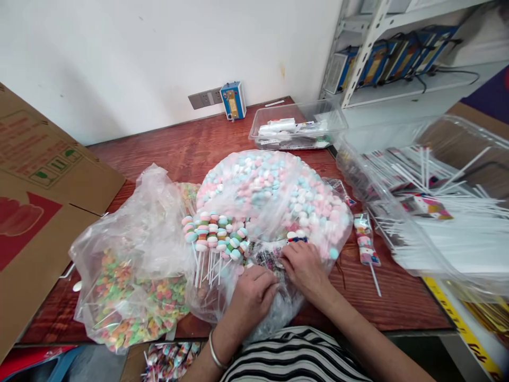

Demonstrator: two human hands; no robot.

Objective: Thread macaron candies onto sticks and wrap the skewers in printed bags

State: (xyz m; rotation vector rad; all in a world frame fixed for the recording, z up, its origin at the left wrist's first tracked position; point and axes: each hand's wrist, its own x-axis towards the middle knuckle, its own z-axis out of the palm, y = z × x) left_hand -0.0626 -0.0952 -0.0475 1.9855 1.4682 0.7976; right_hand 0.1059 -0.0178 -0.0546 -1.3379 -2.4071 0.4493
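At the near edge of the big bag of pastel candies (274, 196) on the worktop (191, 148), both hands meet over a printed wrapper (271, 260). The left hand (254, 297) has its fingers curled down onto the wrapper, and the right hand (304, 268) pinches its other end. A row of candy skewers (214, 233) leans against the bag's left front. One wrapped skewer (366, 246) lies just right of the bag.

Skewers (214, 231) lie between left bag (131, 249) and right bag (274, 185), seemingly atop it.
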